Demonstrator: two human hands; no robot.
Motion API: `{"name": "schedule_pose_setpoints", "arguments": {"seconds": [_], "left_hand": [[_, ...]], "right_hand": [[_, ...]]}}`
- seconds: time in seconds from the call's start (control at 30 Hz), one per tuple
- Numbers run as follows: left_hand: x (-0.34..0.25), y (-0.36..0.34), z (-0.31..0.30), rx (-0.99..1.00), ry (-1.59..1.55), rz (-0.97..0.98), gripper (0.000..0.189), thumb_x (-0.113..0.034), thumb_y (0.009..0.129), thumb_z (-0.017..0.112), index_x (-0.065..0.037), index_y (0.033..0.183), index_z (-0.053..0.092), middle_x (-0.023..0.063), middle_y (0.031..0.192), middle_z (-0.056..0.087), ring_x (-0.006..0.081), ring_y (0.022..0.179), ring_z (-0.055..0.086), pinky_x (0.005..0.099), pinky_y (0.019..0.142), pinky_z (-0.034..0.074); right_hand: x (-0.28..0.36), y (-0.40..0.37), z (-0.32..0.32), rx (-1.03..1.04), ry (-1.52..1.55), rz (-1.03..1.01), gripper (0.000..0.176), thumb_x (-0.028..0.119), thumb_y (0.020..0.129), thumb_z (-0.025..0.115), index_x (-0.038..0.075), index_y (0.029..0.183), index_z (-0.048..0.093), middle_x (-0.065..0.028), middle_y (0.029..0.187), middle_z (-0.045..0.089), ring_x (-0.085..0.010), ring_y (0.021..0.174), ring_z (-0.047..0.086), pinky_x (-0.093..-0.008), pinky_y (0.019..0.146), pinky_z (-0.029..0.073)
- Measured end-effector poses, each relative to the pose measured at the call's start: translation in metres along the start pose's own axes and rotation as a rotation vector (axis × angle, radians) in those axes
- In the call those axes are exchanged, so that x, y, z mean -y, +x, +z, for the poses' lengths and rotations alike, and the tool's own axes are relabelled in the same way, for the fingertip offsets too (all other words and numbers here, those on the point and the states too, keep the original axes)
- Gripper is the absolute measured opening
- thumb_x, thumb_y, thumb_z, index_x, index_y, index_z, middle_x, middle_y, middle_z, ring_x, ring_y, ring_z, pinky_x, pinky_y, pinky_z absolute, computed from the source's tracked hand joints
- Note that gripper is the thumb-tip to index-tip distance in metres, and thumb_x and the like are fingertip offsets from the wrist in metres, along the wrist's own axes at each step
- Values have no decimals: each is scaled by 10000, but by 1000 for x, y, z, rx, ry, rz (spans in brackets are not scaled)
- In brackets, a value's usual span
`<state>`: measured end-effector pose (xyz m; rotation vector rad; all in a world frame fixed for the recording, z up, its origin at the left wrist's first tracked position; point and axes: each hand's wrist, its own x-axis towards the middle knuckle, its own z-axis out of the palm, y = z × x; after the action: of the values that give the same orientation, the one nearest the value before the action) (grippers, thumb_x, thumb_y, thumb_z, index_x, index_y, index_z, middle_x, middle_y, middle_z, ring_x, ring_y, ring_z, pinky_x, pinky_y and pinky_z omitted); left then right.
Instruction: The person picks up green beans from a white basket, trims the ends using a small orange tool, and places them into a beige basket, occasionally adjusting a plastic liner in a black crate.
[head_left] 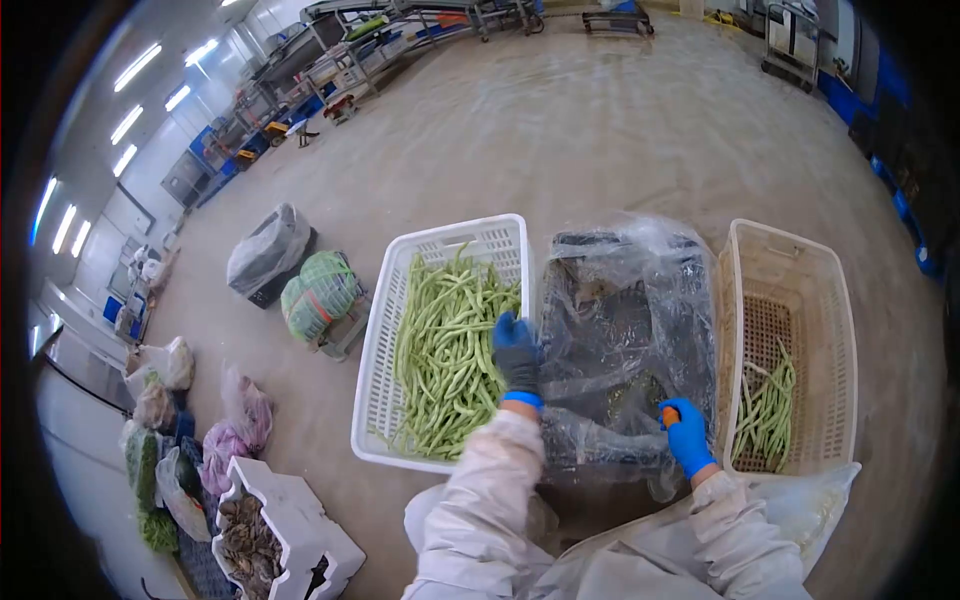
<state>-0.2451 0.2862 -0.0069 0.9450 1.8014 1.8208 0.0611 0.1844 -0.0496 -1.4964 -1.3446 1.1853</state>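
Observation:
Long green beans (450, 350) fill much of a white plastic basket (375, 400). My left hand (516, 355), in a blue and dark grey glove, is at the right side of these beans, over the basket's rim. Its fingers look curled; what they hold, if anything, is hidden. My right hand (688, 437), gloved in blue, is closed around a small orange-handled tool (669, 416), whose working end I cannot make out. This hand is over the lower right of a black crate lined with clear plastic (610, 350), where small green bits lie.
At right, a beige basket (843, 350) holds a smaller bunch of beans (766, 410). Left stand a netted green bundle (322, 295) on a stool and a plastic-covered black crate (270, 255). A white foam box (320, 535) and bagged vegetables (165, 480) sit lower left.

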Motion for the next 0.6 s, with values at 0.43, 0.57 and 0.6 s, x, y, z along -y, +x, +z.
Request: {"name": "schedule_pose_setpoints", "arguments": {"seconds": [0.43, 0.57, 0.6], "left_hand": [[116, 68, -46, 386, 1724, -195, 1017, -605, 641, 686, -25, 1377, 292, 143, 1273, 494, 329, 1162, 474, 516, 972, 329], [133, 89, -76, 559, 1512, -416, 889, -534, 651, 709, -6, 1301, 412, 165, 1139, 586, 337, 1009, 584, 475, 870, 439], [142, 97, -92, 616, 1347, -478, 805, -488, 664, 713, 4, 1254, 471, 178, 1089, 610, 331, 969, 603, 454, 837, 463]], "right_hand": [[20, 7, 22, 205, -416, -193, 415, 125, 800, 635, 44, 1195, 536, -190, 1227, 497, -344, 1146, 471, -398, 975, 379], [21, 10, 20, 166, -243, -107, 358, 70, 813, 610, 37, 1165, 551, -152, 1162, 540, -288, 1081, 529, -358, 923, 424], [24, 12, 20, 167, -233, -104, 358, 70, 813, 610, 37, 1165, 551, -152, 1162, 540, -288, 1081, 529, -358, 923, 424]]}}
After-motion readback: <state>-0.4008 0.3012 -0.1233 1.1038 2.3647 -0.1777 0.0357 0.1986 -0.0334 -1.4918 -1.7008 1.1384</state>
